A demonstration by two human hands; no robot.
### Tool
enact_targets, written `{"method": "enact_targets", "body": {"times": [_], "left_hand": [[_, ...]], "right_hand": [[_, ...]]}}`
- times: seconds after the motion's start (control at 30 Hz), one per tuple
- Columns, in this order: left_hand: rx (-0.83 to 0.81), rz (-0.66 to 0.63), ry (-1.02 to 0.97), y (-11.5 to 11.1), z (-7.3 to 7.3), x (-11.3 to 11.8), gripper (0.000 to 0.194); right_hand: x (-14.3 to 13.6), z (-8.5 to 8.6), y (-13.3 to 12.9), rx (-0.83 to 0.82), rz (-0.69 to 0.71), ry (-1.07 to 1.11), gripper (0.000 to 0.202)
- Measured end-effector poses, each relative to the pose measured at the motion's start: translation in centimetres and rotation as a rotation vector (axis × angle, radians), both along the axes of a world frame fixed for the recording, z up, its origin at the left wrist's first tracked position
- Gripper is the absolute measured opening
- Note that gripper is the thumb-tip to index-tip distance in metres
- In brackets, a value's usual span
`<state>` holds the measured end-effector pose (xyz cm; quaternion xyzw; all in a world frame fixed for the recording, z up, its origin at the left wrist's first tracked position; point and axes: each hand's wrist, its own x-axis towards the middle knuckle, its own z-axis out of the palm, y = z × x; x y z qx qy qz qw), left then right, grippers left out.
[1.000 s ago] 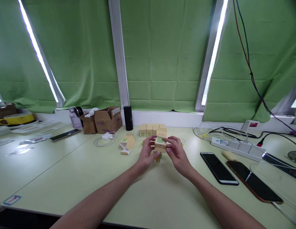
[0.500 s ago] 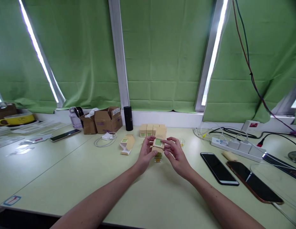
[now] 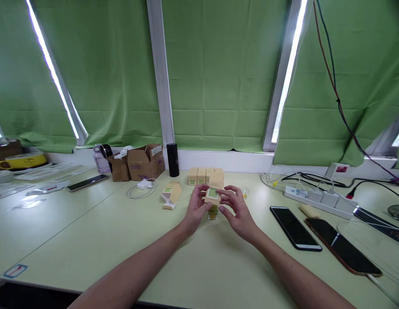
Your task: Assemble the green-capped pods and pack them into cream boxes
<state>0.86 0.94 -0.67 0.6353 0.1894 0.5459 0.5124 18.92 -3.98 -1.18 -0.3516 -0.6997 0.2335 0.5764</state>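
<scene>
A small tan cardboard box (image 3: 213,193) with a green label is held over a little glass jar (image 3: 213,213) with yellow-green contents, which stands on the table. My left hand (image 3: 196,210) grips the box's left side, thumb low and fingers behind. At its right side, my right hand (image 3: 238,212) has its fingertips on the box, with the thumb near the lower corner. An upright flap of cardboard rises behind the box. Whether the jar's top is inside the box cannot be made out. Left of my hands lies an opened carton (image 3: 171,195) of the same kind.
Several small tan boxes (image 3: 193,175) stand in a row behind my hands. A small clear dish-like item (image 3: 245,192) sits to their right. Phones (image 3: 296,227) and a power strip (image 3: 320,201) with cables occupy the right; brown cartons (image 3: 144,163) and a black cylinder (image 3: 173,160) stand behind.
The box in my hands has shifted very slightly, and my right thumb has moved a little to the left, closer to the box's lower edge. The jar stays beneath it.
</scene>
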Motion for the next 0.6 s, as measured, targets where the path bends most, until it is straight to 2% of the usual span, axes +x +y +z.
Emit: {"method": "enact_targets", "body": {"times": [0.2,0.6], "left_hand": [[0.065,0.016,0.045,-0.25,-0.29,-0.02,0.05],[0.236,0.141,0.11,-0.33,-0.09,-0.14,0.044]], "right_hand": [[0.02,-0.12,0.17,-0.004,-0.022,0.006,0.039],[0.14,-0.12,0.47,0.013,-0.056,0.006,0.035]]}}
